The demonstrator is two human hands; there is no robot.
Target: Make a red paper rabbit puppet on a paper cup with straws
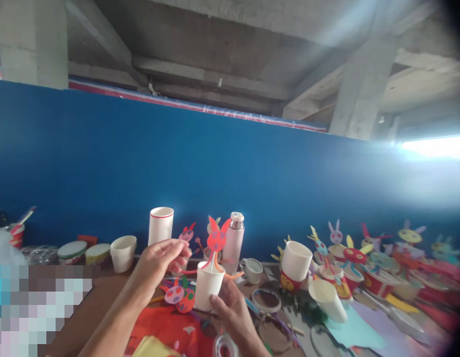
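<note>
A white paper cup (208,290) stands upright in my right hand (233,302), thumb on its front and fingers behind it. A red-orange paper head with long pointed ears (217,239) rises from the cup on a pale stem, and a pink strip and an orange strip (228,273) stick out over the rim. My left hand (168,255) is raised to the left of the cup, apart from it, fingers curled and pressed together in a pinch. What lies between those fingertips, if anything, cannot be made out. Below it lie cut paper faces, one pink (174,294) and one orange (185,301).
A stack of white cups (161,227), a pink thermos (234,245) and a mug (251,270) stand along the blue partition (215,163). At right are several decorated cups, a tilted cup (328,299) and scissors (393,315). Tape (225,345) and red paper (159,329) lie in front.
</note>
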